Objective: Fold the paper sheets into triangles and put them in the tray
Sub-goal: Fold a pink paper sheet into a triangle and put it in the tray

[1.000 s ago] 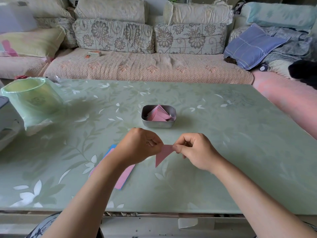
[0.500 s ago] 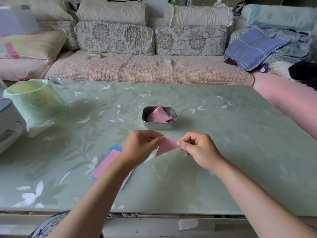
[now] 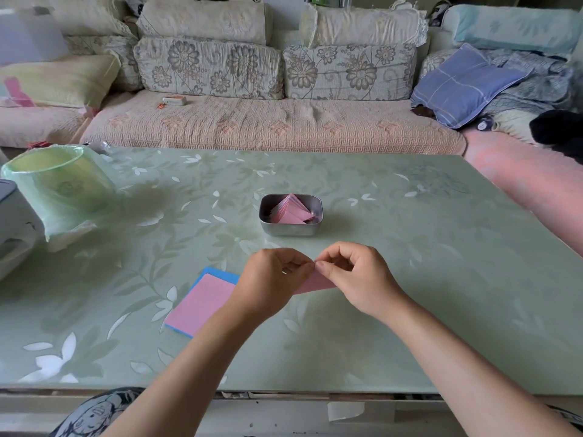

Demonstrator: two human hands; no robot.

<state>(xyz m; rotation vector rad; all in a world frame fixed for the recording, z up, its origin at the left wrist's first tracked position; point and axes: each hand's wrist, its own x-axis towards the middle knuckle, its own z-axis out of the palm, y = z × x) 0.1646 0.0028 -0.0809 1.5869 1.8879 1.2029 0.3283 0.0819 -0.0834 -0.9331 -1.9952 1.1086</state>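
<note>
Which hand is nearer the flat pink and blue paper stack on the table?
Left. The left hand is by the pink and blue paper stack's right edge; the right hand is farther right.

Open tabletop (image 3: pixel 426 247) R of tray (image 3: pixel 290 230); paper stack (image 3: pixel 202 301) near L, bin (image 3: pixel 60 184) far L, maybe touching grey appliance (image 3: pixel 15 216).

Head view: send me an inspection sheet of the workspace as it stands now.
Surface: green floral table.
Job's things: pink sheet, partly folded, being worked; metal tray beyond it, holding folded pink triangles; stack of flat sheets, pink over blue, left of it.
Clutter: green lined bin and grey appliance at the table's left edge.
Hands: left hand and right hand both pinch the pink sheet.
Cables: nothing seen on the table.
Surroundings: sofa with floral cushions behind the table; blue pillow at its right.
</note>
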